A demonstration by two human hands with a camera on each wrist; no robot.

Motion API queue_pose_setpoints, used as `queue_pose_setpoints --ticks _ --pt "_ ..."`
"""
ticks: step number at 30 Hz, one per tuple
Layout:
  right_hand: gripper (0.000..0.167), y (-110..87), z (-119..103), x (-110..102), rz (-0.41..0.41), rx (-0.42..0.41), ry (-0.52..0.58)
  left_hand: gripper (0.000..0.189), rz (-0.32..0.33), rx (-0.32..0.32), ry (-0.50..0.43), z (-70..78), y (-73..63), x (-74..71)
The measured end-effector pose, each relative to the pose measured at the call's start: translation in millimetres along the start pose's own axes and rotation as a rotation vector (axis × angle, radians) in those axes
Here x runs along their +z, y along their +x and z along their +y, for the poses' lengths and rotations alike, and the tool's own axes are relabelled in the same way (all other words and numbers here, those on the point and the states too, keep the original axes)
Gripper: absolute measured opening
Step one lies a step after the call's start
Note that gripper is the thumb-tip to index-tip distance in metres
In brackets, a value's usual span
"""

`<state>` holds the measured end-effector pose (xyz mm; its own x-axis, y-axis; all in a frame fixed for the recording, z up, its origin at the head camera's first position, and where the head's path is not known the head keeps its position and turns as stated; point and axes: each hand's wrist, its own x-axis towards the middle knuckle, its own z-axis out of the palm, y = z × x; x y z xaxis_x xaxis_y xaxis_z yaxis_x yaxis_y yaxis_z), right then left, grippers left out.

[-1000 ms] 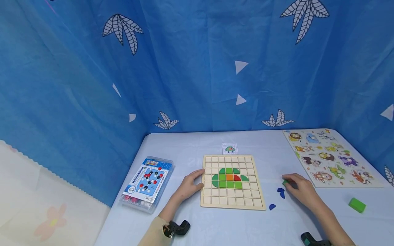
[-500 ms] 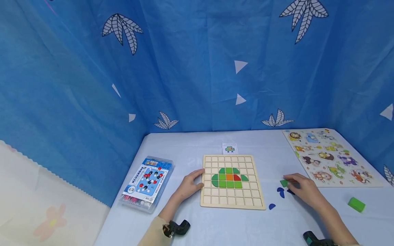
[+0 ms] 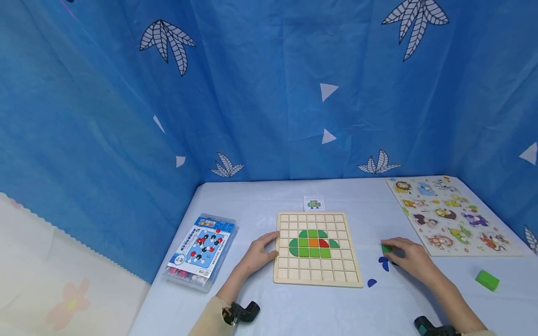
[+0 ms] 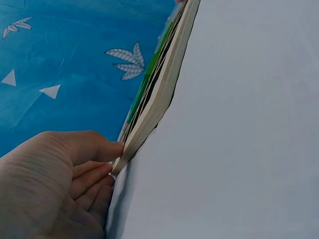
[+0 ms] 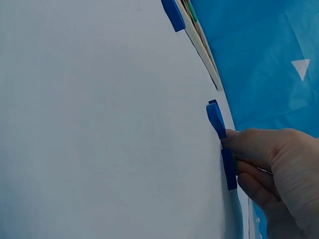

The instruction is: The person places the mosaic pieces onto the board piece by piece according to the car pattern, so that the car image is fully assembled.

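In the head view my left hand (image 3: 255,254) rests at the left edge of a square wooden grid board (image 3: 294,275). Its thumb and fingertips touch that edge, set apart from each other; the left wrist view shows the thumb (image 4: 102,148) against the rim. Green, orange and red pieces (image 3: 313,242) form a shape in the grid. Right of the board, my right hand (image 3: 409,259) pinches a small green puzzle piece (image 3: 385,248), mostly hidden by the fingers. Blue half-round pieces (image 3: 385,266) lie beside these fingers, one partly under the hand; another blue half-round (image 3: 371,283) lies nearer the board.
A pattern card (image 3: 314,203) lies behind the board. A plastic box with a molecule picture (image 3: 201,252) is at the left. An animal puzzle board (image 3: 451,217) occupies the back right, with a green block (image 3: 487,280) in front of it. A blue curtain (image 3: 269,93) hangs behind the table.
My right hand has shifted slightly left with the green piece, which now sits beside the blue half-rounds. A blue piece came into view under that hand. My left hand and the board stayed put.
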<state>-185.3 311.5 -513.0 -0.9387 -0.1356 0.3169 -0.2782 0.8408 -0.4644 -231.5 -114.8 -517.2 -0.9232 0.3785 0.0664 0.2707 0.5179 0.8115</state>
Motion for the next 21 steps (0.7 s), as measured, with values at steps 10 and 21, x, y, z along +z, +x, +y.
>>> queue_pose_setpoints --ticks 10,21 --pt "0.03 4.8 -4 1 0.044 -0.074 -0.03 0.055 -0.004 0.003 -0.001 1.7 -0.9 -1.1" --pt "0.03 30.8 -63 -2 0.101 -0.307 0.117 0.056 -0.012 -0.013 -0.003 0.9 -0.6 -0.6"
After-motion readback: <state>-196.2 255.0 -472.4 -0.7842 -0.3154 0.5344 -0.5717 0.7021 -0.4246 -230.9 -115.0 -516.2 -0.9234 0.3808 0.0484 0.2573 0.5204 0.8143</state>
